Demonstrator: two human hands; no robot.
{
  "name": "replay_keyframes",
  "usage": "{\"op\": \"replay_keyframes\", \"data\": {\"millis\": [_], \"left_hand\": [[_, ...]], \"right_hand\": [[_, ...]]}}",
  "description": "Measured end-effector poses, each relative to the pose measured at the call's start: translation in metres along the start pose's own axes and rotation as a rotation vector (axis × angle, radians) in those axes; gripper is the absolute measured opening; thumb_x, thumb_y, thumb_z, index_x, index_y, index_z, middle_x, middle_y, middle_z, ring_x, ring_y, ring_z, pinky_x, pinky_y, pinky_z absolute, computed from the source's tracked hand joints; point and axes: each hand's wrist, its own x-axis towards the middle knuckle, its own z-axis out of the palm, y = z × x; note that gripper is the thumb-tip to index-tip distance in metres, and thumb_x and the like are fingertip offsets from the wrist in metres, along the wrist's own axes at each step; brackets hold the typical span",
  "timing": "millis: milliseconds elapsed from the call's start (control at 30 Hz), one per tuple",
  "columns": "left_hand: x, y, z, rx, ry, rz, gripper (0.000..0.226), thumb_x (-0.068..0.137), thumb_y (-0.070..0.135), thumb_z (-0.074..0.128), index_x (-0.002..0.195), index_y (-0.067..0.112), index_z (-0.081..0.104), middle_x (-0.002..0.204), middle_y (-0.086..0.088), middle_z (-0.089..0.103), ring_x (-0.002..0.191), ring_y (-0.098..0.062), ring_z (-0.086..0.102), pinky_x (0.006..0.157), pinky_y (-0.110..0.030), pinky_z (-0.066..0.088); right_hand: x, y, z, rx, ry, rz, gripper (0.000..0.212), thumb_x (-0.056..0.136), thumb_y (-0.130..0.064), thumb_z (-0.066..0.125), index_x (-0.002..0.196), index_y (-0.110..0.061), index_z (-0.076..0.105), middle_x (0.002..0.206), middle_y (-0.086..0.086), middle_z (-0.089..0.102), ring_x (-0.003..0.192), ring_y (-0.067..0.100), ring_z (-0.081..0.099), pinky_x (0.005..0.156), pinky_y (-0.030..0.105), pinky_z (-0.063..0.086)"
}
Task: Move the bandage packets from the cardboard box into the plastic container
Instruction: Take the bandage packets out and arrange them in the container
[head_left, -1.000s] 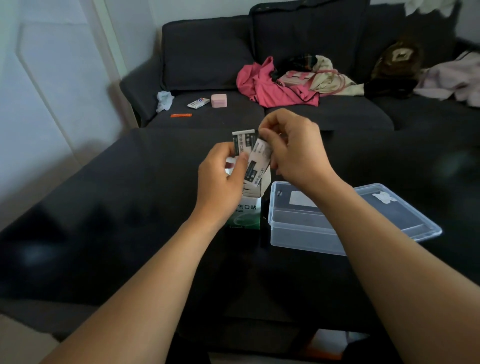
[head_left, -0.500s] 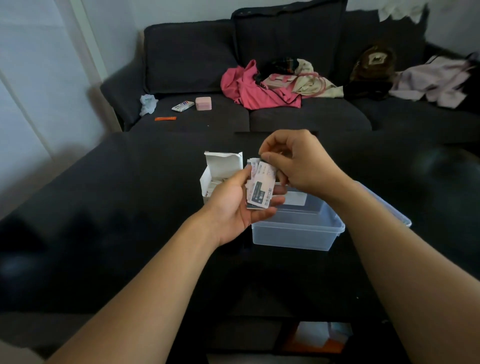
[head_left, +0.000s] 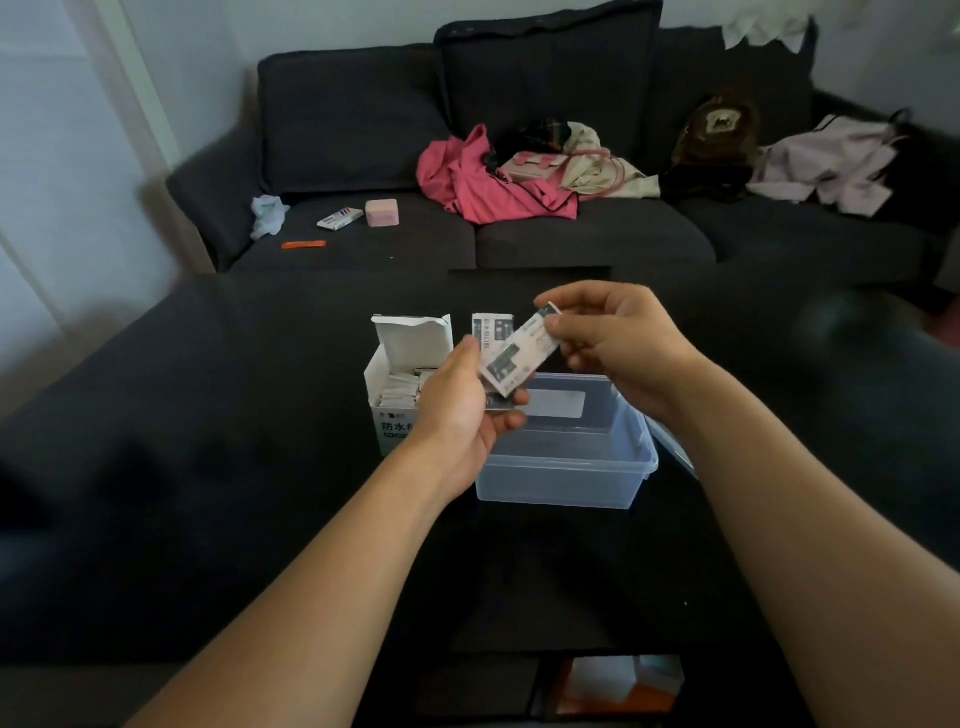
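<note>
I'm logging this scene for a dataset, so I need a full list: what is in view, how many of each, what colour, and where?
bandage packets: a few, white with dark print, held above the container; more in the box
cardboard box: one, white, open, on the table left of the container
plastic container: one, clear, open, on the table
table: one, black, foreground
sofa: one, dark grey, behind the table
pink garment: one, on the sofa
small pink box: one, on the sofa seat
left hand: one, holding packets
right hand: one, pinching a packet
</note>
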Motion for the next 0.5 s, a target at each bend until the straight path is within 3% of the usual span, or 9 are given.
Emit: {"op": "replay_keyframes", "data": {"millis": [100, 200, 333, 433, 500], "left_hand": [[0.004, 0.0, 0.008, -0.078, 0.009, 0.034, 0.058, 0.102, 0.061, 0.036, 0.103, 0.012, 0.069, 0.071, -0.003, 0.064, 0.054, -0.011, 0.053, 0.044, -0.023, 0.044], [0.004, -0.005, 0.014, -0.048, -0.053, 0.08, 0.048, 0.099, 0.054, 0.051, 0.107, 0.01, 0.068, 0.076, -0.003, 0.066, 0.061, -0.011, 0.058, 0.053, -0.024, 0.049], [0.003, -0.016, 0.021, 0.057, -0.039, 0.169, 0.019, 0.104, 0.029, 0.055, 0.101, 0.019, 0.071, 0.087, -0.003, 0.072, 0.075, -0.014, 0.07, 0.062, -0.028, 0.056], [0.004, -0.018, 0.02, 0.081, -0.017, 0.182, 0.022, 0.106, 0.03, 0.051, 0.1, 0.026, 0.071, 0.094, -0.001, 0.074, 0.083, -0.015, 0.073, 0.073, -0.036, 0.059], [0.004, -0.017, 0.02, 0.081, -0.008, 0.164, 0.019, 0.104, 0.031, 0.054, 0.096, 0.024, 0.07, 0.092, -0.002, 0.073, 0.081, -0.016, 0.072, 0.073, -0.037, 0.058]], "right_hand": [[0.0, 0.001, 0.0, 0.314, 0.099, 0.205, 0.016, 0.1, -0.003, 0.057, 0.112, -0.006, 0.067, 0.107, 0.021, 0.071, 0.07, 0.014, 0.068, 0.063, 0.02, 0.059], [-0.007, 0.001, 0.006, 0.466, 0.022, 0.316, 0.012, 0.099, -0.002, 0.058, 0.11, -0.001, 0.063, 0.109, 0.022, 0.068, 0.077, 0.021, 0.074, 0.063, 0.024, 0.063], [-0.012, 0.005, 0.007, 0.089, -0.081, 0.236, 0.012, 0.089, -0.003, 0.071, 0.1, -0.003, 0.066, 0.094, 0.018, 0.072, 0.075, 0.022, 0.073, 0.062, 0.028, 0.063], [-0.015, 0.003, -0.001, -0.131, -0.169, 0.161, 0.025, 0.084, -0.004, 0.077, 0.108, -0.005, 0.069, 0.089, 0.01, 0.076, 0.073, 0.015, 0.071, 0.058, 0.022, 0.056], [-0.016, 0.004, -0.005, -0.173, -0.202, 0.156, 0.025, 0.084, -0.004, 0.077, 0.107, -0.007, 0.069, 0.085, 0.008, 0.077, 0.073, 0.013, 0.07, 0.057, 0.02, 0.055]]}}
